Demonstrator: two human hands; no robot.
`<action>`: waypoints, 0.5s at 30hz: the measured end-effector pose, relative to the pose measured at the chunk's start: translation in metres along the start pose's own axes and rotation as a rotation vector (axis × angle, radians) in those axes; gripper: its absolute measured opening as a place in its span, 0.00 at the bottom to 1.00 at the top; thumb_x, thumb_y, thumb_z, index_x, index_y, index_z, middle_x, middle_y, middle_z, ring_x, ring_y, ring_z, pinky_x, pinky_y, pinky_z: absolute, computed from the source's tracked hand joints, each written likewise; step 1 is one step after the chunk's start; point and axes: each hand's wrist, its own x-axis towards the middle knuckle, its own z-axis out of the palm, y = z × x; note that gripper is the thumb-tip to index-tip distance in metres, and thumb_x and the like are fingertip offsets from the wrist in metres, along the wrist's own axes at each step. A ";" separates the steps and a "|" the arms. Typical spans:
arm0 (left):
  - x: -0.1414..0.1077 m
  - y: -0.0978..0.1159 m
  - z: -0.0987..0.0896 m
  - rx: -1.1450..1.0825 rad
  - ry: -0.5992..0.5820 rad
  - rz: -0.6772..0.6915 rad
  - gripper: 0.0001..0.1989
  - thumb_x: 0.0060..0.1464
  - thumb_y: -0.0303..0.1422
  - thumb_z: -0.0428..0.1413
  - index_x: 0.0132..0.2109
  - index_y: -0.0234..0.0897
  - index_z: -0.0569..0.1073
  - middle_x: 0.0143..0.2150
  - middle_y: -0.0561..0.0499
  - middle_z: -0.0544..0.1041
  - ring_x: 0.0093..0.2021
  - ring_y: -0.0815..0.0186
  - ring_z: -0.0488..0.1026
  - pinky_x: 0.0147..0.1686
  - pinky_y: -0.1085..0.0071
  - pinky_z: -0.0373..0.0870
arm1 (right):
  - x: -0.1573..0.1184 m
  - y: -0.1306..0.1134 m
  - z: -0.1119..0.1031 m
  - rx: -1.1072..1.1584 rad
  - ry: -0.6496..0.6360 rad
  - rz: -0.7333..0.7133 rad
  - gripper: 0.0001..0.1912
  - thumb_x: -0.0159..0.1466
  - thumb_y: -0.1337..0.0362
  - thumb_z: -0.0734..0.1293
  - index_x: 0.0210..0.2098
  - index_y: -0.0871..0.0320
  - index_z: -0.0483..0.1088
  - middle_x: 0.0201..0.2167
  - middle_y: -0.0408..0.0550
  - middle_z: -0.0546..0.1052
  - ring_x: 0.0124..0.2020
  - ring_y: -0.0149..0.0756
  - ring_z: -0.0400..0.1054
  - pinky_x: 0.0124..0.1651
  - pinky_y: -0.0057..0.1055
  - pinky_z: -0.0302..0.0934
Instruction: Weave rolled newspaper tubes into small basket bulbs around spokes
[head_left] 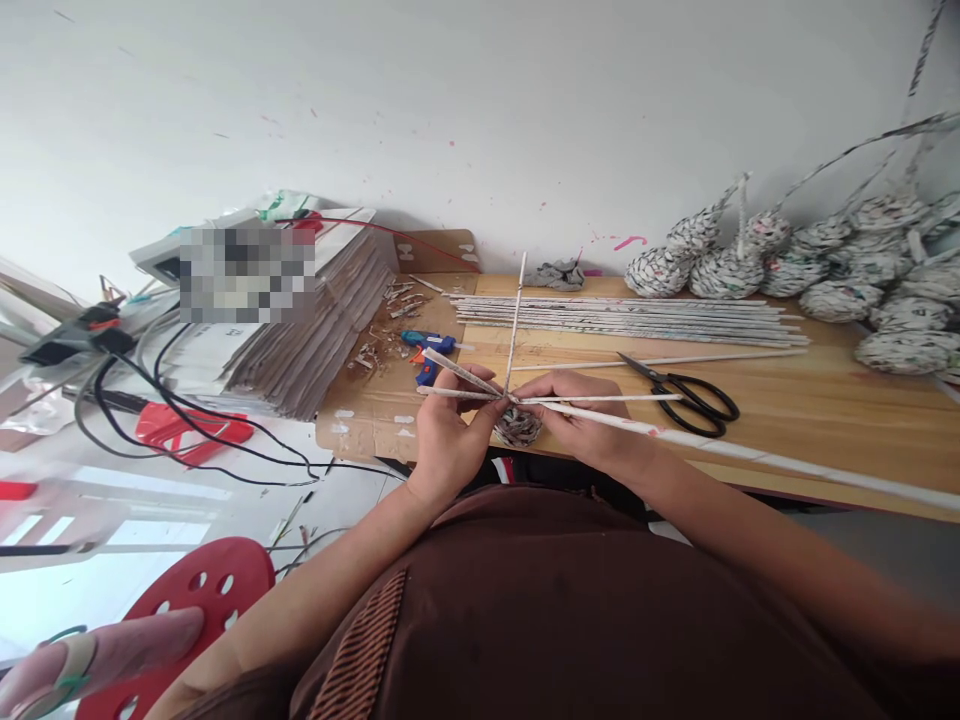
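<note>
A small woven paper piece (518,426) hangs between my two hands at the table's front edge, with rolled paper sticks fanning out from its top. One stick (515,325) points up toward the wall, and two point left across my left hand (457,420), whose fingers pinch the woven piece. My right hand (585,412) is closed on the sticks at the right side of the piece. From there a long paper stick (750,455) runs far to the right, over the table edge, and a thinner one ends near the black scissors (694,400).
Behind the hands lies a row of paper sticks (630,320). Woven paper balls (727,270) are heaped at the back right. A blue glue gun (431,350) rests on cardboard beside a tall paper stack (315,310). Cables and a red stool (217,590) are at left.
</note>
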 end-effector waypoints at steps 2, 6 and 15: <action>0.000 -0.001 0.001 -0.017 0.008 -0.005 0.17 0.50 0.31 0.65 0.45 0.37 0.70 0.36 0.51 0.78 0.38 0.65 0.79 0.40 0.69 0.77 | -0.002 0.001 0.003 0.030 0.022 -0.004 0.09 0.66 0.56 0.68 0.37 0.51 0.79 0.36 0.48 0.83 0.37 0.42 0.77 0.44 0.39 0.71; -0.001 -0.004 0.002 -0.055 0.003 -0.039 0.17 0.50 0.31 0.65 0.46 0.38 0.70 0.36 0.51 0.78 0.38 0.65 0.79 0.41 0.68 0.77 | -0.007 0.004 0.012 0.088 0.105 0.016 0.07 0.64 0.57 0.70 0.35 0.51 0.78 0.37 0.50 0.83 0.38 0.44 0.78 0.45 0.43 0.72; -0.004 -0.002 0.002 -0.092 0.035 -0.067 0.16 0.50 0.31 0.65 0.44 0.38 0.70 0.36 0.51 0.76 0.38 0.67 0.77 0.41 0.71 0.77 | -0.012 0.021 0.010 0.095 0.105 -0.373 0.13 0.65 0.71 0.68 0.46 0.49 0.79 0.53 0.52 0.79 0.49 0.40 0.77 0.52 0.38 0.72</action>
